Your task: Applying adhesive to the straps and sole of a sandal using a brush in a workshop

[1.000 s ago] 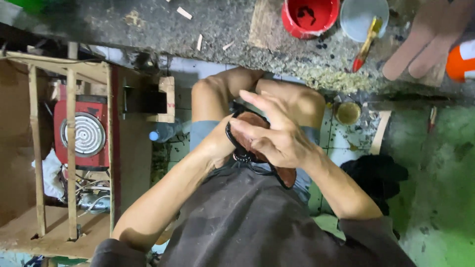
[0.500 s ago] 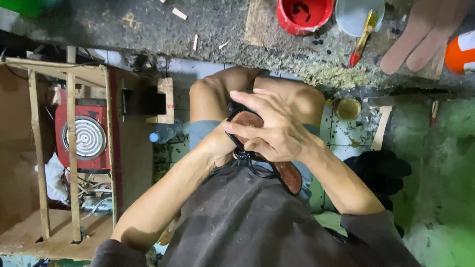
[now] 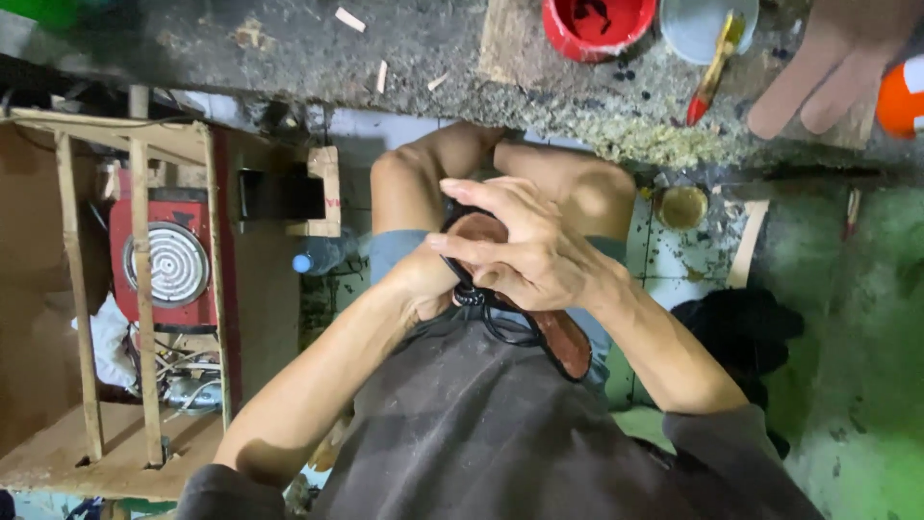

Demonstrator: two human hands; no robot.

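A brown leather shoe (image 3: 555, 335) with a dark edge lies on my lap, its heel end pointing toward my body. My right hand (image 3: 525, 252) covers the front of the shoe, fingers spread and pressing across it. My left hand (image 3: 423, 281) grips the same shoe from the left side and is mostly hidden under my right hand. Black cord or lace (image 3: 500, 323) loops out below my hands. My bare knees (image 3: 539, 178) rise behind the shoe.
A rough workbench (image 3: 414, 58) runs along the top with a red pot (image 3: 597, 24), a grey bowl holding a brush (image 3: 710, 53), and flat shoe lasts (image 3: 828, 67). A wooden frame (image 3: 144, 279) with a red hotplate (image 3: 166, 265) stands left. A plastic bottle (image 3: 322, 258) and small jar (image 3: 681, 206) sit on the floor.
My hands and the shoe have stayed in almost the same place; my right fingers have shifted slightly over the front of the shoe.
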